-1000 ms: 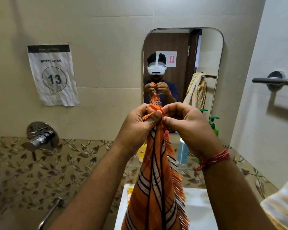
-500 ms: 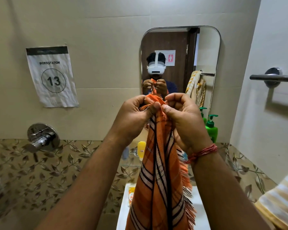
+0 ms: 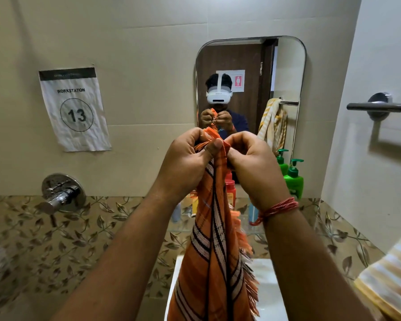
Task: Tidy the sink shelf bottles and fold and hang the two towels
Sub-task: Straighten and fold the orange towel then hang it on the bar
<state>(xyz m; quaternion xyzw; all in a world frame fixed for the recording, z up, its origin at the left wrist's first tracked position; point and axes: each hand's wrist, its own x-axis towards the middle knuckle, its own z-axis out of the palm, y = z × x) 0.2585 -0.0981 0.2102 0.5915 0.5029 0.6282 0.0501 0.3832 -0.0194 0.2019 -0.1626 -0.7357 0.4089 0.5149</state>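
Observation:
An orange towel (image 3: 214, 258) with dark and white stripes and a frayed fringe hangs straight down in front of me. My left hand (image 3: 183, 165) and my right hand (image 3: 256, 167) pinch its top corners side by side, almost touching. A yellow-and-white striped towel (image 3: 389, 276) shows at the lower right edge. On the glass shelf (image 3: 181, 225) below the mirror stand a green pump bottle (image 3: 294, 179), a red bottle (image 3: 230, 188) and a blue one (image 3: 253, 213), partly hidden by the towel and my hands.
A chrome towel bar (image 3: 380, 106) is fixed on the right wall. A mirror (image 3: 285, 72) faces me. A chrome tap valve (image 3: 59, 195) sticks out of the left wall under a paper sign (image 3: 73, 110). A white sink (image 3: 267, 286) lies below the towel.
My hands have stayed together on the towel's top corners, sinking slightly against the mirror. The towel hangs much as before, and the green bottle has come into fuller view.

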